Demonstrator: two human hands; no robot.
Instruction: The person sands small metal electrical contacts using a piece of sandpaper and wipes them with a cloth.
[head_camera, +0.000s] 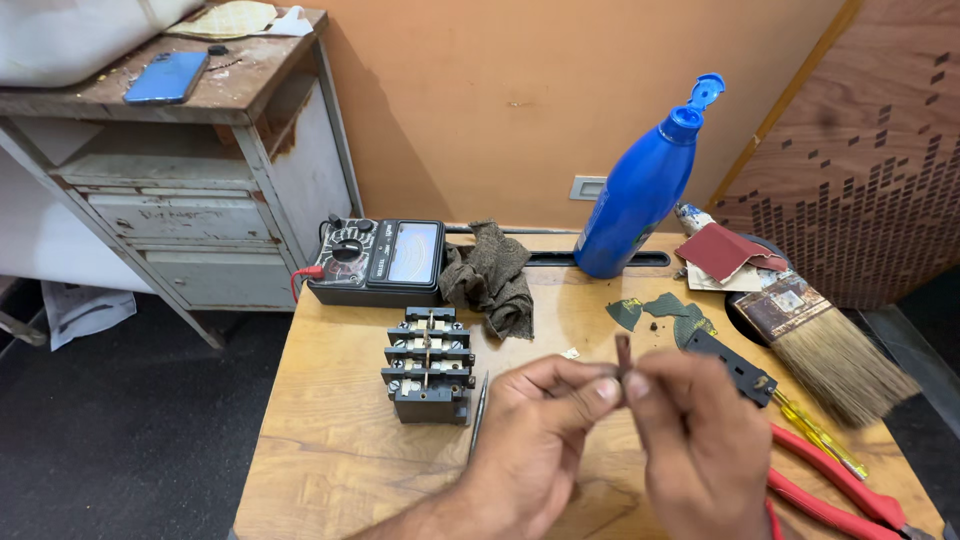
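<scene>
Both of my hands meet over the front middle of the wooden table (320, 460). My left hand (535, 425) and my right hand (700, 440) pinch a small dark reddish strip (623, 352) between their fingertips; it sticks up above the fingers. To the left of my hands stands a dark grey electrical contactor block (430, 366) with brass screws. A thin metal tool (478, 412) lies on the table between the block and my left hand.
An analog multimeter (380, 258), a grey rag (494, 276) and a blue bottle (645, 185) stand at the table's back. At right lie sandpaper pieces (722, 250), a black plate (730, 365), a paintbrush (825, 345), a yellow screwdriver (818, 435) and red-handled pliers (835, 490). A metal cabinet (190, 170) stands at left.
</scene>
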